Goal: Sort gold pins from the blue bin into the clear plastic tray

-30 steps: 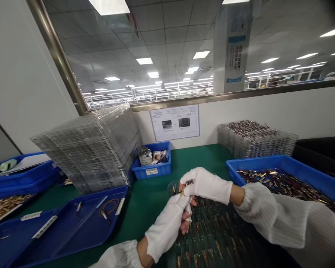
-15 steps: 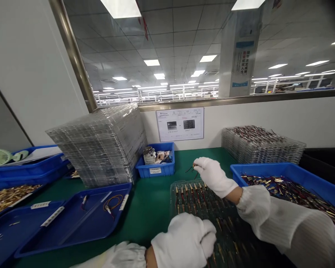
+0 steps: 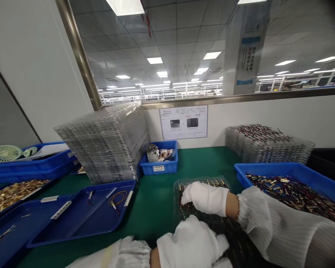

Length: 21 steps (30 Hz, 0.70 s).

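My right hand (image 3: 206,198), in a white glove, is over the upper left part of a clear plastic tray (image 3: 176,201). Its fingers are closed and point down into the tray; whatever they grip is hidden beneath them. Several brass-tipped parts with thin dark and red wires (image 3: 219,182) lie in rows in this tray. Nearer to me, my gloved left hand (image 3: 194,243) hovers over the tray's near left part with curled fingers. Anything inside that hand is out of sight.
A blue bin (image 3: 241,172) of loose wired brass parts stands at right, before stacked filled trays (image 3: 268,149). At left are a tall stack of clear trays (image 3: 108,141), shallow blue trays (image 3: 83,227) and brass pieces (image 3: 13,195). A small blue box (image 3: 171,167) stands behind.
My right hand has come down and left from above the tray's far edge, where it held a wired part, to the rows inside. My left hand has shifted slightly right. The view has turned slightly.
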### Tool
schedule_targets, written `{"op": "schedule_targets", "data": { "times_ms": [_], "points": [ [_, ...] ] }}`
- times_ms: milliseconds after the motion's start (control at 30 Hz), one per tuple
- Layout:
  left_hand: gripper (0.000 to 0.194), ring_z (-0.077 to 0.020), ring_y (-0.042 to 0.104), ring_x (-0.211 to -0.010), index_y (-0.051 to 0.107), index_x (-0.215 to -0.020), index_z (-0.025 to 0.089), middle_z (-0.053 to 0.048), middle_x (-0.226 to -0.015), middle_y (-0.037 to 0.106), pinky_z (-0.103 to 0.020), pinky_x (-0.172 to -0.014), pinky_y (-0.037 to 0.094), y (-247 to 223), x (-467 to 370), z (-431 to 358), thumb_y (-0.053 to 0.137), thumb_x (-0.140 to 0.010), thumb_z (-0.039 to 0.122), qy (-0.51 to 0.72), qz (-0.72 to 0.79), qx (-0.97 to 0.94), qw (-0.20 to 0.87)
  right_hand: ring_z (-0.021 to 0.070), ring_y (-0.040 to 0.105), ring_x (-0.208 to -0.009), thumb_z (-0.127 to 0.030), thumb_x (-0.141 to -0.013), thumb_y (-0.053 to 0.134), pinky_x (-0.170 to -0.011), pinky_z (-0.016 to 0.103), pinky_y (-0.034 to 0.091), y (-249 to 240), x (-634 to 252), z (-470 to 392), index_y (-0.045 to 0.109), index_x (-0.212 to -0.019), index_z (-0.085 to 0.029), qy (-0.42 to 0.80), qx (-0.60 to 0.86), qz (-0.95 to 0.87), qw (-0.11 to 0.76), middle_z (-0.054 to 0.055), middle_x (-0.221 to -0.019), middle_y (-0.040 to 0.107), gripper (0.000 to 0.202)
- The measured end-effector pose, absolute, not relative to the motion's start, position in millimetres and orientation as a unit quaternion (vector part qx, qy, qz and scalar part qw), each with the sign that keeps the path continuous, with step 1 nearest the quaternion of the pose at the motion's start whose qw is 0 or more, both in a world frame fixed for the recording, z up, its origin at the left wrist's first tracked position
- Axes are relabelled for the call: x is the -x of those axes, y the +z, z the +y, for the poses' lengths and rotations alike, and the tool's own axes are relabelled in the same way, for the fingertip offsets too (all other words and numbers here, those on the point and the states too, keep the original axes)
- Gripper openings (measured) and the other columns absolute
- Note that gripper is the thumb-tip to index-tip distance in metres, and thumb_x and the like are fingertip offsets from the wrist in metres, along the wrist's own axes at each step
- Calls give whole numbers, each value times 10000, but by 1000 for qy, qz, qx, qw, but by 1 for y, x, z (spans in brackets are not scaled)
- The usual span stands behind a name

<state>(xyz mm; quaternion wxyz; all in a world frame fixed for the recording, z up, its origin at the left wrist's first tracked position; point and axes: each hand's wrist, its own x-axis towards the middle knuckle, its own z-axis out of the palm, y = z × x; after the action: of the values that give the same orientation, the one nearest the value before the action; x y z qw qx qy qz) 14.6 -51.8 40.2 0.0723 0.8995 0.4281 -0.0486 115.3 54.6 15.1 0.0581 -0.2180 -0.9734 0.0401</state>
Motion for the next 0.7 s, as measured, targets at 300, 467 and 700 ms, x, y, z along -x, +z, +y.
{"op": "schedule_targets", "data": {
  "times_ms": [300,467,700],
  "points": [
    [353,-190,498,-639,542,-947,292,-49,-702,567,-222,-424,354,31,-10,-48,329,-729,470,-1,370,-928,54,147,518,-751,-271,-764,397,-695,246,384,31,-127,49,609,-789,-191,5,272,-957,99,18,-795,594,227],
    [313,-178,506,-626,572,-896,271,-43,-689,575,-224,-451,360,34,-8,-47,369,-725,436,51,347,-934,72,168,520,-748,-353,-705,470,-632,245,386,28,-128,44,599,-851,-182,10,302,-952,51,40,-833,577,260],
    [307,-180,510,-614,574,-890,285,-39,-685,582,-251,-499,379,31,-7,-47,356,-732,433,58,355,-931,68,130,503,-717,-301,-773,365,-647,228,368,32,-127,36,577,-796,-201,-15,255,-963,91,8,-789,569,236]
  ]
}}
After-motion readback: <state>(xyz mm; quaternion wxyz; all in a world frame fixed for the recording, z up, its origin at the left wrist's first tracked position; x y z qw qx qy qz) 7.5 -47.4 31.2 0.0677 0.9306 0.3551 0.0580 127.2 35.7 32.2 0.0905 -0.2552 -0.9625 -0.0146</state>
